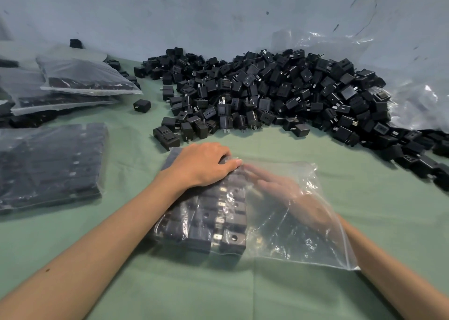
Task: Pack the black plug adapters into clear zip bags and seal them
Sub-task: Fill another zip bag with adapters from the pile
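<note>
Close in on the green worktop (pixel 315 149): clear zip bag (pixel 298 234) lying flat, half filled. Packed into its left side, rows of black plug adapters (pixel 213 222), prongs glinting through the plastic. Left grip (pixel 201 165) on top of the bag's far end, fingers curled over the edge of the packed rows, grasping plastic and adapters together. Right grip (pixel 279 188) inside the bag through its right-hand mouth, fingers straight and released, holding nothing, tips close against the packed rows. Beyond, a big loose pile of adapters (pixel 267 91) against the wall, spilling onto a crumpled plastic sheet (pixel 418 101). Off left, filled bags (pixel 48 166) lying flat, stacked bags (pixel 80 81) behind them, one stray adapter (pixel 142 106) alone near the pile.
</note>
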### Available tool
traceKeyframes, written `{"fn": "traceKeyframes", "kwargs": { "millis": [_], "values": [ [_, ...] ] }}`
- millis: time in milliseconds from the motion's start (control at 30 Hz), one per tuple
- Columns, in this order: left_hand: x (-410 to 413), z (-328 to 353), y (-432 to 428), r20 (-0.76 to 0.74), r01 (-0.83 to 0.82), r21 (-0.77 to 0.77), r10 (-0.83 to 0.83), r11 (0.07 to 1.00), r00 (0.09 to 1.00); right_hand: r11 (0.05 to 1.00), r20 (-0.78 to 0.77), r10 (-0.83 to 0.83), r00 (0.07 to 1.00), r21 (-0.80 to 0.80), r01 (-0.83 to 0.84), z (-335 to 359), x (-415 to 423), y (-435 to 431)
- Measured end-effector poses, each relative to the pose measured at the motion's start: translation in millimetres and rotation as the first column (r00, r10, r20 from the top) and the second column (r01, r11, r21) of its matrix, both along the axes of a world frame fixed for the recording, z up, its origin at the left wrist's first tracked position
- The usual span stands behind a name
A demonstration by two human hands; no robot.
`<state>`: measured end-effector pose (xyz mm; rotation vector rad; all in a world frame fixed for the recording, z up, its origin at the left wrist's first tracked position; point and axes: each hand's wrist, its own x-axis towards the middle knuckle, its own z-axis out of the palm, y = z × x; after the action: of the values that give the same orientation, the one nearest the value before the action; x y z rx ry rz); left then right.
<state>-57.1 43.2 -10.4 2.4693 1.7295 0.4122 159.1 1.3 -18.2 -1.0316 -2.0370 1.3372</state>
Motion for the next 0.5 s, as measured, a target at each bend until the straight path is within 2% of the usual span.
{"fn": "traceKeyframes", "kwargs": {
  "millis": [67,233,300,400,500],
  "values": [
    [0.3,0.1,0.0,-0.017,0.005,-0.002,-0.005,1.000,1.000,0.996,-0.007,0.082,0.997,0.022,-0.082,2.2,0.5,-3.4],
    [-1.0,0.2,-0.1,-0.015,0.006,-0.018,-0.006,1.000,1.000,1.000,-0.043,-0.004,0.999,-0.030,0.003,6.9,1.2,-8.5],
    [-1.3,-0.1,-0.1,-0.017,0.001,-0.021,-0.001,1.000,1.000,0.997,-0.056,0.007,0.998,-0.075,-0.011,15.8,13.9,-6.2],
    [-1.8,0.2,-0.1,-0.003,-0.007,-0.022,0.007,1.000,1.000,0.974,0.053,0.186,0.981,-0.143,-0.177,35.3,49.2,-3.7],
    [-1.6,0.3,0.6,0.008,-0.005,-0.021,0.006,1.000,1.000,0.956,0.112,0.108,0.988,-0.283,-0.072,52.2,95.7,6.2]
  ]
}}
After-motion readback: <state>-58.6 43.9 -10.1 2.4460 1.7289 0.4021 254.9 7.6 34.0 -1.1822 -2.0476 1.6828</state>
